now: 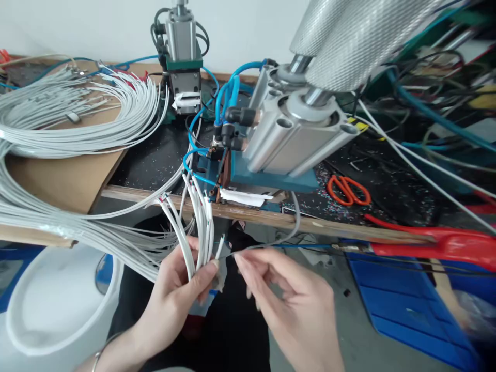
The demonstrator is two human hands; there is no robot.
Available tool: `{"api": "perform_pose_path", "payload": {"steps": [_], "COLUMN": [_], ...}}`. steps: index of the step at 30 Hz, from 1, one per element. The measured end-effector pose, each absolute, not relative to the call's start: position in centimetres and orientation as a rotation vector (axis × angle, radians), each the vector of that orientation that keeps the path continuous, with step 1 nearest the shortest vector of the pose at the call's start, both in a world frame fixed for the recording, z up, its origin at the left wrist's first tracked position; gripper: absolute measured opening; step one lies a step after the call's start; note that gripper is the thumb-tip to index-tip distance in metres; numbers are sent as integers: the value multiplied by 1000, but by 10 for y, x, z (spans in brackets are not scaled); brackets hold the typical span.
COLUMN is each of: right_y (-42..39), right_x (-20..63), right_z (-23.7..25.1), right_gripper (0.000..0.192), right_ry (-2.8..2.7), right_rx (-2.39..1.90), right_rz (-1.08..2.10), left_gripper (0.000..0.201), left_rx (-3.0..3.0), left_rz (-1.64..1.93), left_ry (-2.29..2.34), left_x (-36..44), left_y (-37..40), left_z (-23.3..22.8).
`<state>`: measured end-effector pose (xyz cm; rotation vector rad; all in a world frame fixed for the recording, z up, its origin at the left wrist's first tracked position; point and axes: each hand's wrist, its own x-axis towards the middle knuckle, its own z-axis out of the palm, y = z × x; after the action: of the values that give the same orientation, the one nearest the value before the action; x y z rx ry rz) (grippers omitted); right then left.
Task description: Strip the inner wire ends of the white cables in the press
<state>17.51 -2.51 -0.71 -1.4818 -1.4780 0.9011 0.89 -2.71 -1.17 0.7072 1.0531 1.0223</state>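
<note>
Legible text: none.

- Paper tag point(186, 101) on the rear machine point(182, 49): white, marks too blurred to make out.
- Paper strip point(244, 197) at the bench edge point(310, 223), under the front machine point(287, 139): white, no lettering to be made out.
- Yellow patch point(358, 125) beside the cylinder point(298, 135): dark marks on it, too small to read.
- Cables point(194, 227) in the left hand point(182, 289): jackets carry no print that can be read.
- Scissors point(349, 190), blue crate point(406, 305), white bucket point(58, 305): no brand or number showing.
</note>
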Motion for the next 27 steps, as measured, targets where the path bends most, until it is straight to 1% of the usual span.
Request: {"api": "perform_pose_path", "payload": {"steps": [1,4,12,14,17,19,21,22,23,24,25,27], "right_y": [-20,-9,-7,-7,-6,-7,-10,-12,-15,-17,-18,-17], "right_x": [173,167,173,177,187,197,206,209,209,207,204,194], "right_z": [0,10,2,0,-6,-10,-11,-10,-7,-3,3,14], "right_gripper": [12,5,12,15,25,24,22,26,30,29,23,12], "right_ry": [-1414,-1349,-1234,-1228,-1343,-1495,-1571,-1550,-1499,-1448,-1411,-1393], "right_rx": [-1418,-1273,-1215,-1204,-1313,-1484,-1679,-1742,-1760,-1737,-1684,-1535], "right_rz": [940,1041,1307,1314,1222,1122,868,707,570,497,494,631], "left_gripper": [22,21,20,20,20,20,19,18,19,21,23,25], "left_rx": [712,724,748,734,702,696,675,657,639,626,621,635], "left_rz": [1026,1039,1024,1017,1040,1068,1065,1056,1046,1034,1022,1002], "left_ry": [1055,1085,1139,1125,1122,1129,1091,1058,1028,1007,1001,1002], "left_x": [9,9,10,10,9,9,9,9,9,9,9,8], "left_y": [-29,-33,-34,-33,-31,-29,-28,-27,-27,-27,-27,-28], "left_z": [-13,-15,-12,-12,-12,-12,-12,-12,-12,-13,-13,-14]}}
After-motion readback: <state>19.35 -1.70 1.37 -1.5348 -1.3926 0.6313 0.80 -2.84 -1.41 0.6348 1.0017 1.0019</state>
